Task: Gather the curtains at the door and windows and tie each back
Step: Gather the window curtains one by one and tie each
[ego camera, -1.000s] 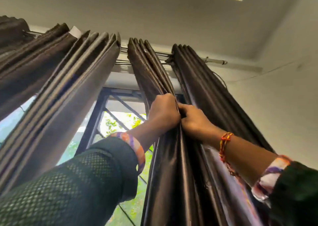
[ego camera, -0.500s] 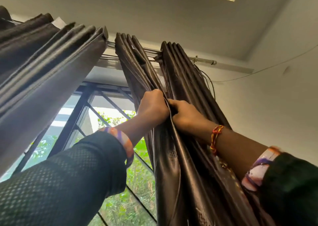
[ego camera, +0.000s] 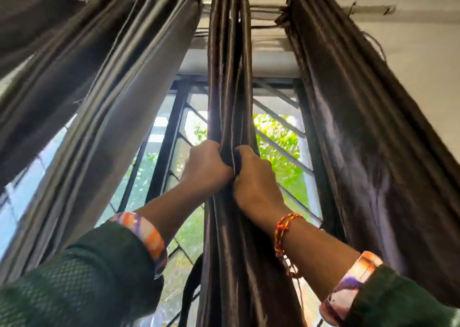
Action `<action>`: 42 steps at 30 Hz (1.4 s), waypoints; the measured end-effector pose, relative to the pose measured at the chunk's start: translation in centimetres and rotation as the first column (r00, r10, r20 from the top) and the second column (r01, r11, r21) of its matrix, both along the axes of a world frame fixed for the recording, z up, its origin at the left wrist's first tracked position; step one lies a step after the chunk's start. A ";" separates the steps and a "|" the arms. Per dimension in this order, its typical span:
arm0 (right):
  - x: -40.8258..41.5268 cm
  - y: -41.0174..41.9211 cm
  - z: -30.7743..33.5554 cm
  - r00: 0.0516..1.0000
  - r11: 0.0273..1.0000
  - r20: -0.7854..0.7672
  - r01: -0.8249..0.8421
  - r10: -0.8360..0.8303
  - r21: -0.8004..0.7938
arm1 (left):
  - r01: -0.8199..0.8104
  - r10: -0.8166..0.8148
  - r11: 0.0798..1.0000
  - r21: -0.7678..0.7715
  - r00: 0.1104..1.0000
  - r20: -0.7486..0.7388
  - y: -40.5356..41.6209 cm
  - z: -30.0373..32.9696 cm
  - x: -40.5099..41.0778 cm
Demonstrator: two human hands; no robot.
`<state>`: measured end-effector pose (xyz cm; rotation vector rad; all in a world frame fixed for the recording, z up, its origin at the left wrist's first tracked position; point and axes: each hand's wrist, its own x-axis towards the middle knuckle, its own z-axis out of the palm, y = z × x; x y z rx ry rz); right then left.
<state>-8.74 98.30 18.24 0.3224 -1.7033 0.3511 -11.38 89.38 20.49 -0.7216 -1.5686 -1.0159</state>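
Observation:
Dark brown satin curtains hang in pleated bunches from a rod (ego camera: 263,9) above a window. My left hand (ego camera: 206,168) and my right hand (ego camera: 254,179) are raised side by side, both closed on the middle curtain bunch (ego camera: 230,65), which hangs straight between them. A second bunch, the right curtain (ego camera: 356,127), hangs apart at the wall side. The left curtain (ego camera: 119,102) spreads wider across the left of the window. A red and yellow thread bracelet sits on my right wrist.
Behind the curtains is a window with a dark metal grille (ego camera: 171,132) and green foliage outside. A pale wall (ego camera: 428,77) runs along the right. The rod's end bracket (ego camera: 373,9) sticks out past the right curtain.
The middle bunch has been drawn left, away from the right curtain, opening a gap of window between them. Both hands kept their grip. The view tilted lower and swung right.

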 end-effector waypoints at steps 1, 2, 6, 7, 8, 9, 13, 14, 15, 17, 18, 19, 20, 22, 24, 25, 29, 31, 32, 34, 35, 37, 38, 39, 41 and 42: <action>-0.5 -0.4 -1.0 1.000 0.999 0.013 -0.023 0.024 -0.029 | -0.002 0.002 1.000 -0.003 1.000 0.023 -0.6 -1.1 -0.5; -0.8 -0.8 -1.8 0.999 0.998 0.021 -0.032 0.033 -0.050 | 0.000 0.001 1.000 -0.010 0.999 0.038 -1.0 -2.2 -0.9; -1.8 -2.2 -5.2 0.996 0.993 0.078 -0.031 0.040 -0.110 | -0.049 0.052 0.998 -0.046 0.997 0.062 -2.2 -6.7 -2.6; -1.9 -2.4 -6.0 0.995 0.990 0.087 -0.046 0.058 -0.131 | -0.059 0.063 0.997 -0.052 0.995 0.072 -2.3 -7.8 -3.1; -2.1 -2.7 -7.0 0.993 0.987 0.100 -0.054 0.070 -0.150 | -0.064 0.068 0.997 -0.053 0.994 0.082 -2.4 -9.1 -3.5; -2.2 -2.9 -8.0 0.990 0.985 0.116 -0.055 0.075 -0.166 | -0.072 0.077 0.996 -0.048 0.993 0.092 -2.5 -10.3 -3.8; -2.9 -3.4 -12.2 0.978 0.976 0.177 -0.078 0.115 -0.206 | -0.089 0.095 0.994 -0.056 0.988 0.125 -2.9 -15.0 -4.9; -3.1 -3.5 -13.3 0.974 0.974 0.199 -0.064 0.108 -0.217 | -0.087 0.094 0.995 -0.052 0.986 0.140 -3.0 -16.1 -5.0; -3.3 -3.6 -14.2 0.971 0.972 0.220 -0.043 0.095 -0.229 | -0.081 0.088 0.996 -0.049 0.985 0.149 -3.0 -17.0 -5.2; -4.0 -3.8 -16.4 0.970 0.971 0.237 0.004 0.054 -0.241 | -0.071 0.081 0.996 -0.060 0.982 0.172 -3.1 -19.0 -5.5; -4.4 -3.9 -17.7 0.977 0.972 0.206 0.006 0.043 -0.235 | -0.064 0.075 0.996 -0.067 0.981 0.176 -3.1 -19.9 -5.7; -4.7 -4.1 -18.9 0.988 0.976 0.147 -0.007 0.039 -0.216 | -0.056 0.068 0.996 -0.075 0.983 0.169 -3.2 -20.9 -5.9; -4.9 -4.2 -19.9 0.996 0.982 0.083 -0.019 0.035 -0.187 | -0.045 0.058 0.996 -0.081 0.986 0.155 -3.2 -21.8 -6.2; -5.7 -4.3 -22.2 1.000 0.993 -0.029 -0.010 0.007 -0.117 | -0.022 0.031 0.996 -0.089 0.994 0.104 -3.3 -23.9 -6.8; -6.1 -4.4 -24.2 0.998 0.998 -0.069 0.005 -0.009 -0.058 | 0.044 -0.038 0.997 -0.066 0.995 0.091 -3.5 -25.8 -7.3; -6.2 -4.4 -24.9 0.997 0.999 -0.071 0.006 -0.009 -0.033 | 0.096 -0.092 0.995 -0.039 0.991 0.101 -3.7 -26.5 -7.4; -6.6 -4.3 -27.7 0.999 0.998 0.014 0.051 -0.051 -0.025 | 0.127 -0.138 0.989 0.072 0.974 0.179 -4.5 -29.2 -7.7; -6.8 -4.0 -29.1 0.995 0.996 0.078 0.060 -0.055 -0.065 | 0.107 -0.118 0.992 0.062 0.972 0.202 -5.0 -30.3 -7.9; -6.9 -3.8 -29.7 0.993 0.995 0.106 0.066 -0.058 -0.079 | 0.109 -0.116 0.993 0.044 0.972 0.206 -5.2 -30.8 -8.0; -7.2 -3.4 -31.1 0.984 0.992 0.160 0.091 -0.076 -0.087 | 0.106 -0.098 0.994 -0.028 0.972 0.213 -5.5 -31.9 -8.2; -7.3 -3.3 -31.7 0.980 0.991 0.181 0.102 -0.085 -0.089 | 0.094 -0.076 0.993 -0.074 0.974 0.214 -5.6 -32.4 -8.2; -7.4 -3.2 -32.9 0.972 0.987 0.213 0.126 -0.103 -0.101 | 0.060 -0.024 0.988 -0.142 0.971 0.239 -5.7 -33.5 -8.1; -7.4 -3.1 -33.4 0.968 0.983 0.224 0.142 -0.114 -0.114 | 0.041 0.003 0.985 -0.166 0.966 0.257 -5.7 -34.1 -8.1; -7.3 -3.0 -33.9 0.963 0.978 0.235 0.163 -0.129 -0.130 | 0.020 0.031 0.983 -0.183 0.962 0.272 -5.7 -34.6 -7.9; -7.2 -2.8 -34.7 0.955 0.963 0.251 0.205 -0.157 -0.176 | -0.031 0.090 0.978 -0.206 0.955 0.283 -5.6 -35.5 -7.7; -7.2 -2.5 -35.1 0.952 0.954 0.262 0.217 -0.160 -0.206 | -0.058 0.117 0.976 -0.210 0.953 0.280 -5.6 -35.8 -7.6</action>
